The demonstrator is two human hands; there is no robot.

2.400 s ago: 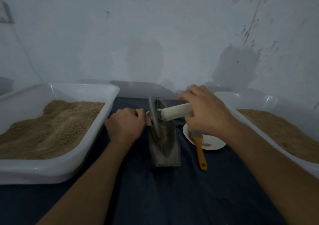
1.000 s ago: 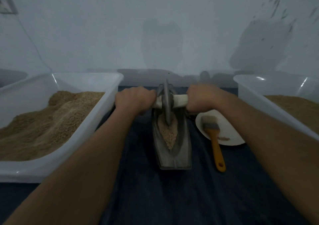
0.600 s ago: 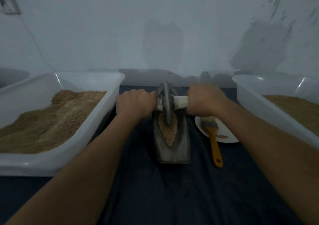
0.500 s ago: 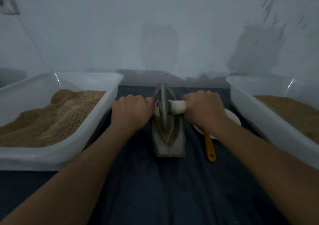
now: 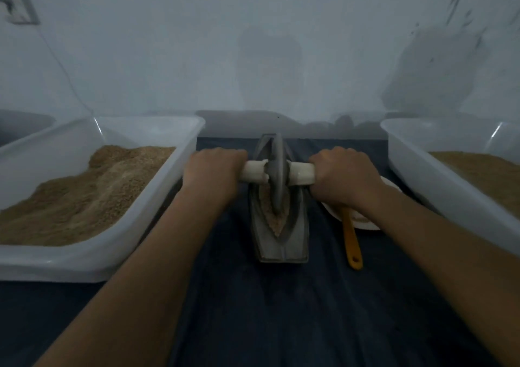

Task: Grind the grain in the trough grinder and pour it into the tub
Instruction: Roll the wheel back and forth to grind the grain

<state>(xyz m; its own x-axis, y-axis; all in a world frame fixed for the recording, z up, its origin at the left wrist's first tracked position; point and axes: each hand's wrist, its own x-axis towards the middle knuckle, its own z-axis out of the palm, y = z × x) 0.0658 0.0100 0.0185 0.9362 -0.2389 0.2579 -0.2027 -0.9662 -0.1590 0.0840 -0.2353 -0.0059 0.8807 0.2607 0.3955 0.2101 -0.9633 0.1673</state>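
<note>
A grey boat-shaped trough grinder [image 5: 295, 234] lies on the dark cloth in the middle, with brown grain [image 5: 277, 223] in its groove. A grey grinding wheel [image 5: 277, 175] stands upright in the trough on a white axle handle [image 5: 301, 173]. My left hand [image 5: 213, 174] grips the handle's left end and my right hand [image 5: 342, 176] grips its right end. A white tub [image 5: 112, 243] heaped with brown grain stands at the left. Another white tub [image 5: 439, 186] holding grain stands at the right.
A brush with an orange handle [image 5: 351, 243] lies on a small white plate [image 5: 365, 223] right of the trough, partly under my right wrist. The wall [image 5: 253, 43] rises close behind. Dark cloth [image 5: 281, 310] covers the table toward me.
Both hands took hold of the axle ends and set the wheel upright in the trough. In the last half second the wheel has stayed near the trough's far half.
</note>
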